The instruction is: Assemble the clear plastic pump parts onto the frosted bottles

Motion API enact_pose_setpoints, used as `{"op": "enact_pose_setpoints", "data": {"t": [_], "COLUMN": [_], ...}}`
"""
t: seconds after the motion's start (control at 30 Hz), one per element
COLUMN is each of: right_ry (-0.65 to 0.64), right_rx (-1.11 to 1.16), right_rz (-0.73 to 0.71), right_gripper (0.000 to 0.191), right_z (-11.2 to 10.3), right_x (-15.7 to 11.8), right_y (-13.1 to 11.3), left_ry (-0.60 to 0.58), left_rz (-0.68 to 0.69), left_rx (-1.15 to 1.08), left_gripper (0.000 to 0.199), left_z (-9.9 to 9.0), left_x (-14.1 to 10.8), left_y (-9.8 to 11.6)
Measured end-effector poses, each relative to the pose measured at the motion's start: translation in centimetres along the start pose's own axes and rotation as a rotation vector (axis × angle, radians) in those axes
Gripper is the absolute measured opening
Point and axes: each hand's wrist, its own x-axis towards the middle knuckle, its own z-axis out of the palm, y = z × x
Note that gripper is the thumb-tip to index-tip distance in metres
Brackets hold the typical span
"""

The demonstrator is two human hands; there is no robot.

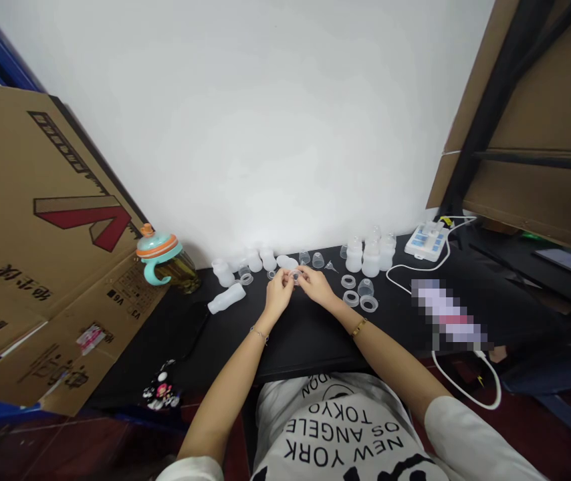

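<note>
Over the middle of the black table (285, 354), my left hand (279, 294) and my right hand (317, 287) meet around a small clear ring-shaped piece (295, 274). The fingers of both hands pinch its edges. Just behind them lie white round discs (287, 262). Left of my left hand, a white bottle (226, 298) lies on its side. To the right of my right hand are several translucent rings (350, 298) and a clear cap (366, 287). Several white bottles with clear tops (371, 259) stand upright behind those rings.
A teal-lidded jug (168, 260) stands at the left beside a large cardboard box (55, 234). Open white bottles (223, 272) stand near the wall. At the right are a power strip (426, 240), a white cable (448, 257) and a blurred-out object (448, 314).
</note>
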Motion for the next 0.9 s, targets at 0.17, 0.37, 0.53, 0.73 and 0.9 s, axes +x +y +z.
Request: {"op": "enact_pose_setpoints", "data": {"t": [0.17, 0.37, 0.53, 0.73, 0.9], "right_ry": [-0.015, 0.002, 0.018, 0.031, 0.031], "right_rx": [0.019, 0.016, -0.005, 0.014, -0.008], "right_rz": [0.013, -0.029, -0.034, -0.027, -0.002], "right_gripper": [0.025, 0.024, 0.024, 0.025, 0.021], "right_z": [-0.06, 0.1, 0.18, 0.06, 0.05], "right_x": [-0.13, -0.05, -0.1, -0.21, -0.1], "right_y": [-0.11, -0.06, -0.23, -0.52, -0.22], "left_ry": [-0.015, 0.02, 0.046, 0.051, 0.015], "left_rz": [-0.006, 0.01, 0.021, 0.025, 0.049], "left_rx": [-0.038, -0.041, 0.002, 0.068, 0.031], "left_gripper": [0.02, 0.016, 0.014, 0.018, 0.019], "left_z": [0.24, 0.01, 0.0, 0.13, 0.11], "left_x": [-0.07, 0.03, -0.04, -0.12, -0.14], "left_y": [-0.1, 0.06, 0.33, 0.37, 0.26]}}
